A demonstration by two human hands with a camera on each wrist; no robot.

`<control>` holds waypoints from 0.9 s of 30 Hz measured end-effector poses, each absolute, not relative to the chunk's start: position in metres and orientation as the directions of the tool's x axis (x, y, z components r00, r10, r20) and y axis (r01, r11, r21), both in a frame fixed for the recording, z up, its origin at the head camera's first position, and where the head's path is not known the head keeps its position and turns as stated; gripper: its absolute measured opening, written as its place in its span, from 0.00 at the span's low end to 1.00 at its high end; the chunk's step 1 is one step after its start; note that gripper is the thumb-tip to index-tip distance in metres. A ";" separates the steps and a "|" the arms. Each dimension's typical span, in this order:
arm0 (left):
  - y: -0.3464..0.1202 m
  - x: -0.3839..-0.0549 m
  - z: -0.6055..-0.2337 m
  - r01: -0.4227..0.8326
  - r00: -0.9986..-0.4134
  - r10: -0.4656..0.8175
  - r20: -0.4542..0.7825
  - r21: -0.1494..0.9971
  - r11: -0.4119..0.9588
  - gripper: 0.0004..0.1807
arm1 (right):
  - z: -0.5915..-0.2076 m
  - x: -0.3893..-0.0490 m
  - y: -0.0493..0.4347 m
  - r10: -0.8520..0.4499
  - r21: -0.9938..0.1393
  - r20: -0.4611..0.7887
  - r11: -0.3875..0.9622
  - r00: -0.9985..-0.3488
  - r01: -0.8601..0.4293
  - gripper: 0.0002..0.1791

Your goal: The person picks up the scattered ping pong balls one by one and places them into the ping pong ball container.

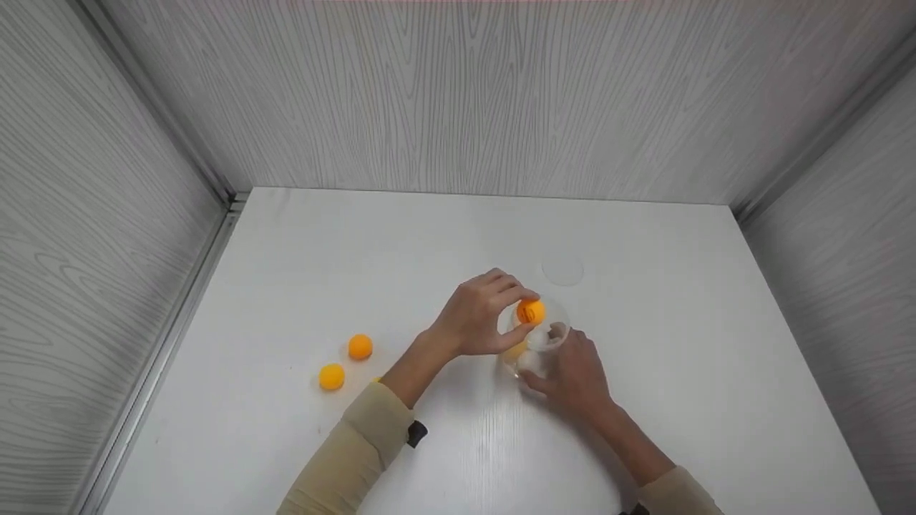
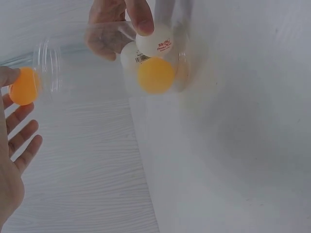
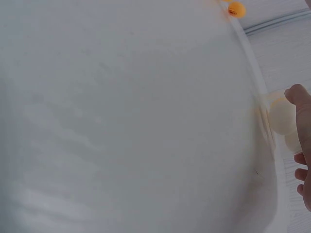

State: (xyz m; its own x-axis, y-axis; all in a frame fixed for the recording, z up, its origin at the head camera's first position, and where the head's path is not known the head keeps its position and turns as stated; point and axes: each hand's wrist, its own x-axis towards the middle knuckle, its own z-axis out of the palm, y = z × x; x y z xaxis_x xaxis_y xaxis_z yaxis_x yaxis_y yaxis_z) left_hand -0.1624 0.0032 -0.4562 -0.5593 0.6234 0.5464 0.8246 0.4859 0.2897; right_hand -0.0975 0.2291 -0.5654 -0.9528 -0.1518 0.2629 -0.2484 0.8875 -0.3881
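Observation:
My left hand (image 1: 481,315) pinches an orange ping-pong ball (image 1: 531,312) between thumb and forefinger, right at the mouth of a clear plastic jar (image 2: 87,73). Around the jar's lower part curl the fingers of my right hand (image 1: 576,372), which holds it upright on the table. Inside, at the bottom, lie two white ping-pong balls (image 2: 154,42) with printed marks and an orange ball (image 2: 156,75). In the right wrist view the right hand (image 3: 303,136) shows at the edge, beside the white balls (image 3: 283,116).
Left of my left forearm, an orange ball (image 1: 360,347) and a yellow-orange ball (image 1: 331,377) lie on the white table (image 1: 386,250); another is mostly hidden by the sleeve. A clear round lid (image 1: 562,270) lies behind the jar. Grey wood-grain panels (image 1: 458,100) enclose the table.

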 end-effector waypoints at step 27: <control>0.022 -0.173 -0.466 0.811 -0.584 0.639 0.500 0.333 0.481 0.18 | -0.566 -0.097 0.230 -0.159 -0.409 0.276 0.873 -0.948 -0.266 0.48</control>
